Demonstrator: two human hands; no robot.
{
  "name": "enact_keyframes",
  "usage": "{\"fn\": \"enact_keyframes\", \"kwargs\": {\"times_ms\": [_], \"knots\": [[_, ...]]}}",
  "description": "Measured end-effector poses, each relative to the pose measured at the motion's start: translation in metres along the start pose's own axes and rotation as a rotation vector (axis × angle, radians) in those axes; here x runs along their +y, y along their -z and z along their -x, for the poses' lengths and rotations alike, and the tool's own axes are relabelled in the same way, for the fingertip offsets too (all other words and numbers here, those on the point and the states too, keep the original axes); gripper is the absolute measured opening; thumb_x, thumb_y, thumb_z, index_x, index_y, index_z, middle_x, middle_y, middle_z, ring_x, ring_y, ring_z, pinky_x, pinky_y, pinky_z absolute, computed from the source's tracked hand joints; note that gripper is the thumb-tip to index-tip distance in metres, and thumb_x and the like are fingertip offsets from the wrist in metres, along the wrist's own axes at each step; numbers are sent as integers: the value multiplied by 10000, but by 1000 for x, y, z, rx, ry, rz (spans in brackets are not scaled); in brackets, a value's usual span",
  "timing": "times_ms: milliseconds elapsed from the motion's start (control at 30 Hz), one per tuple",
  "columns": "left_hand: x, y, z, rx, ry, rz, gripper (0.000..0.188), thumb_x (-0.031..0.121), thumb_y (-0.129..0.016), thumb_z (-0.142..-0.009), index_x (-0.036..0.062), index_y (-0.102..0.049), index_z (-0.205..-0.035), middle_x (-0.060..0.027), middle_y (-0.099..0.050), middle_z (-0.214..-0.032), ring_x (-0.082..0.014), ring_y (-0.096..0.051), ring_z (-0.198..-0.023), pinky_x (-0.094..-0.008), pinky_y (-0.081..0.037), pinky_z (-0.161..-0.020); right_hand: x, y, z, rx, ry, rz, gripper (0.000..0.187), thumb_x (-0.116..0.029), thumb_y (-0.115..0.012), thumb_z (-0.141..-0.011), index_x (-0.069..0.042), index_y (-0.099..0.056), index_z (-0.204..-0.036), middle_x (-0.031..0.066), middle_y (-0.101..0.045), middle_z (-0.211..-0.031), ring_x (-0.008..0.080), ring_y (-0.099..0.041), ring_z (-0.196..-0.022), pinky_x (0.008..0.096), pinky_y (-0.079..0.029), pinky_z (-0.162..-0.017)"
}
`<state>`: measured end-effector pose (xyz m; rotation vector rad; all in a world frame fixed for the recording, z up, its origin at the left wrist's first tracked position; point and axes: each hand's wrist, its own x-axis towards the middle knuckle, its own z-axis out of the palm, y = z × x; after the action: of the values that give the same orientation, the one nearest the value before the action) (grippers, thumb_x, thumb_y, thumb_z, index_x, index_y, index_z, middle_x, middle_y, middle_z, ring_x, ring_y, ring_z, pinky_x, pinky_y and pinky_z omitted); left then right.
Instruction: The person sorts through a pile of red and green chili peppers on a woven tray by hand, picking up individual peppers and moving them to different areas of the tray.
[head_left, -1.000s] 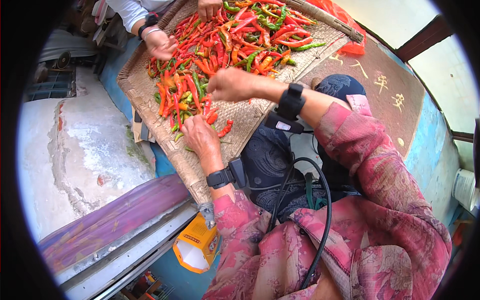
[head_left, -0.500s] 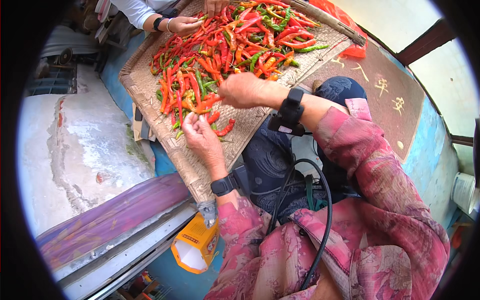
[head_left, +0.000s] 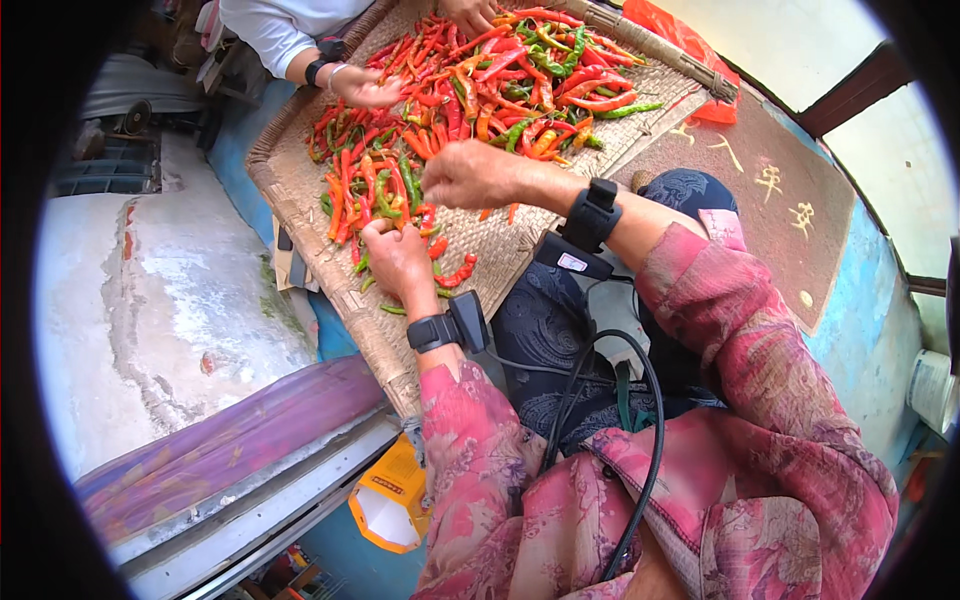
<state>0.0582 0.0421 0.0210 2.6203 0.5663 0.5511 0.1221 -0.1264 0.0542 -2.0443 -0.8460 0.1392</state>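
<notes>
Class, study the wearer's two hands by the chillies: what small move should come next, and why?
Probably the left hand should pinch one chilli from the near edge of the chilli pile and lift it: its fingertips are right at that edge, and the right hand is close by, though whether either hand grips anything is unclear.

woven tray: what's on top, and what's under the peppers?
On the woven tray: red, orange and green chili peppers, heaped. Its bare surface shows around them; anything beneath the heap is covered.
</notes>
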Motion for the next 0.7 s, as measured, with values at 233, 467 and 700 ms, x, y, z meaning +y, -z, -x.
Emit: {"fn": "enact_keyframes", "kwargs": {"times_ms": [233, 467, 700], "knots": [[2, 5, 32, 1, 136, 684, 353, 102, -614, -755, -2, -433, -1039, -63, -564, -727, -139, -526, -639, -275, -421, -588, -6, -42, 16, -222, -27, 109, 341, -274, -647, -731, -28, -636, -966, 197, -635, -841, 345, -610, -836, 425, -476, -738], [0, 7, 39, -70, 247, 847, 210, 178, -568, -872, -7, -494, -937, -52, -556, -725, -140, -534, -637, -255, -431, -572, -17, -36, 25, -370, -78, 149, 248, -226, -576, -759, -6, -645, -852, 189, -629, -773, 348, -611, -771, 426, -468, -683], [15, 6, -9, 99, -305, -44, 239, 213, -609, -806, 21, -545, -932, -154, -566, -984, -315, -512, -949, -415, -407, -820, -13, 27, 8, -180, 82, 3, 226, -198, -534, -804, 21, -567, -763, 182, -556, -647, 284, -570, -606, 391, -433, -585]]}}
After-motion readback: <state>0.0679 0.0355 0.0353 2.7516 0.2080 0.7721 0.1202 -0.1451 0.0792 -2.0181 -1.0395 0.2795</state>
